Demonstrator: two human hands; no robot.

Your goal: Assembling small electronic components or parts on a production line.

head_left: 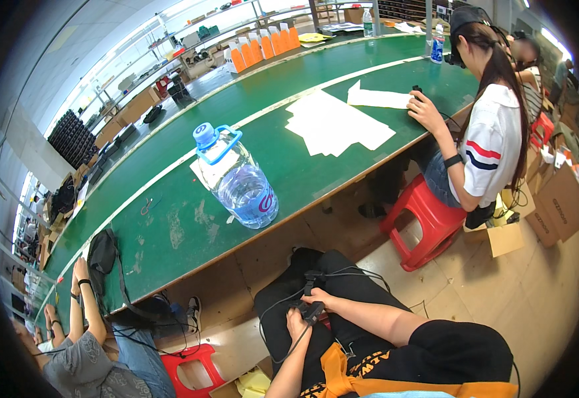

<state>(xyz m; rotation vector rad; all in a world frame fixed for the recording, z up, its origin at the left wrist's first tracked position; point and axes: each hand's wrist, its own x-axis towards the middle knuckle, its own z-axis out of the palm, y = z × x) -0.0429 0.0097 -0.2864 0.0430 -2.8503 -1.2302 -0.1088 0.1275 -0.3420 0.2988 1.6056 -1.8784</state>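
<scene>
Orange cloth [334, 373] lies at the wearer's waist. Over the dark-trousered lap [277, 292], the curled left hand [295, 324] grips a black device [313, 312] at its fingertips; the right hand [320, 300], likewise nearly closed, holds a black cabled piece [311, 279] projecting just beyond its fingers.

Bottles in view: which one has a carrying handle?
The large bottle, the closest; the clear small bottle and blue-labelled small bottle farther off show none.

Below the big bottle [248, 189], the left hand [297, 323] and right hand [321, 298] partly hide black gadgets [313, 312] too small to name; down left of it, the bottom edge cuts off somebody in grey [87, 368]; far right of it, a head [525, 50] is blurry
</scene>
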